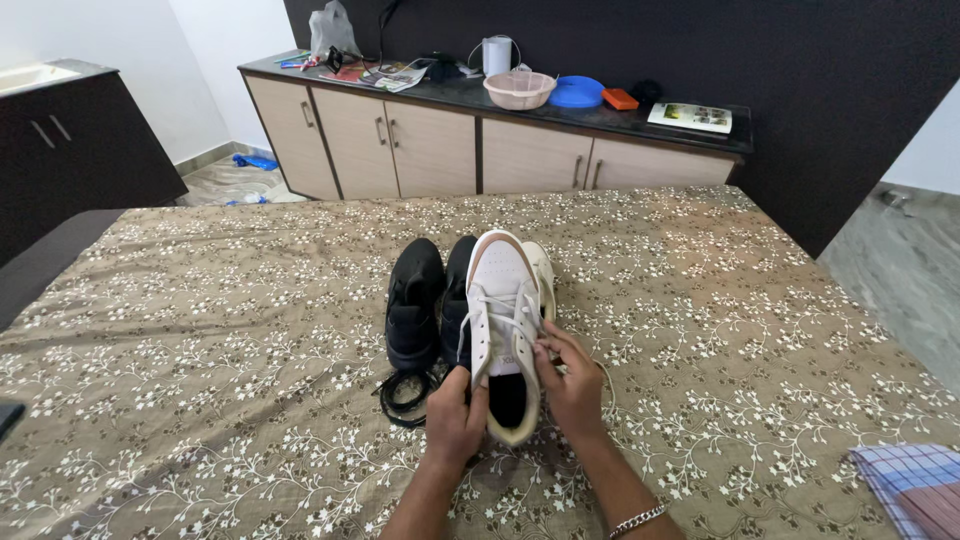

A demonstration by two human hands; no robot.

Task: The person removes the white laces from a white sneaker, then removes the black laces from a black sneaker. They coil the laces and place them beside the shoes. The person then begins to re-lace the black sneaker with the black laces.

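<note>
Both hands sit closest to me on the bed (200, 330): left hand (455, 420) clamped round the heel of the white shoe (505, 320), right hand (572, 385) pinching its lace (520, 322) beside the tongue. I judge the shoe light, its sole stiff, its upper soft; the heel gives the surest hold. Black shoes (415, 305) lie touching it on the left.

Single head view: looks down and forward over bed (200, 330), close; cabinet (430, 150) across upper frame.
</note>
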